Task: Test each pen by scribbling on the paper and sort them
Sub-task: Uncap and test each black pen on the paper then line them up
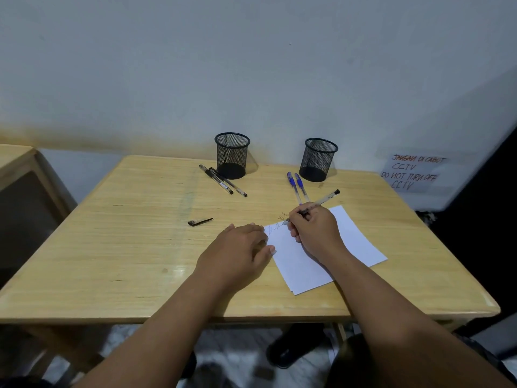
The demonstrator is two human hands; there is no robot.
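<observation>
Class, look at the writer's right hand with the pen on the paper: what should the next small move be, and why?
Probably finish the scribble, then lift the pen. The right hand has its tip on the paper beside faint marks, the left hand steadies the sheet, and the pen's loose cap waits on the table.

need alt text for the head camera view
A right hand scribbles with a pen on paper steadied by the left hand. Behind on the wooden table stand two mesh cups, with pens lying near each.
</observation>
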